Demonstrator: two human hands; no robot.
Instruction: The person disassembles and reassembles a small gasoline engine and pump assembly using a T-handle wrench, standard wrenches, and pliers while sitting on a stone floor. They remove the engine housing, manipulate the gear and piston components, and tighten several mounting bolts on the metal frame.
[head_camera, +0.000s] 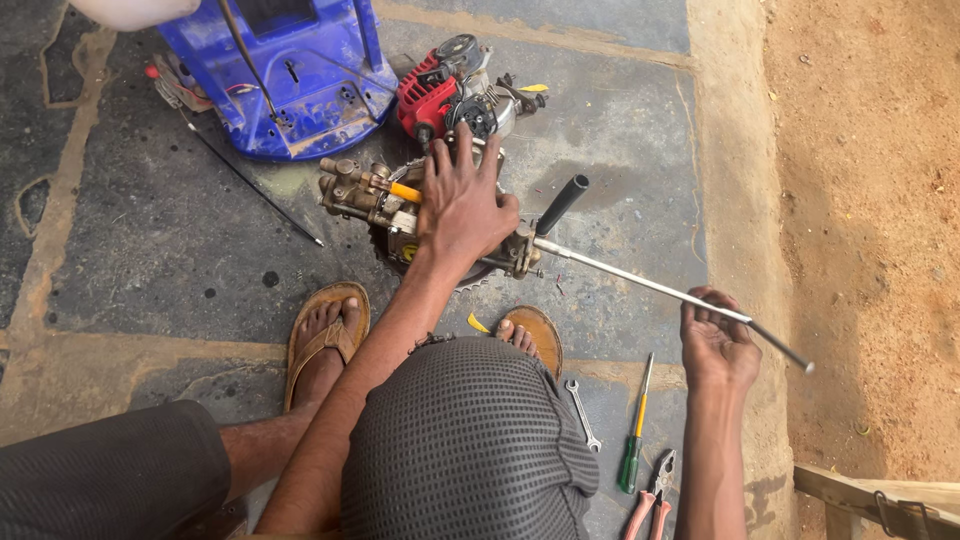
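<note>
Grip first: our left hand (462, 205) pressed flat, fingers spread, on brass pump assembly (400, 205); our right hand (715, 345) was closed around long metal rod (660, 290). Pump lay mid-floor, just beside red engine (435, 95), blue housing (290, 80) toward floor's far edge. Rod ran from pump toward sandy right edge, black handle (562, 203) beside joint. We judged: keep left palm heavy so pump stays put; hold rod in line with joint, no bending. Spanner (583, 413), screwdriver (635, 430), pliers (655, 495) lay near right hand.
</note>
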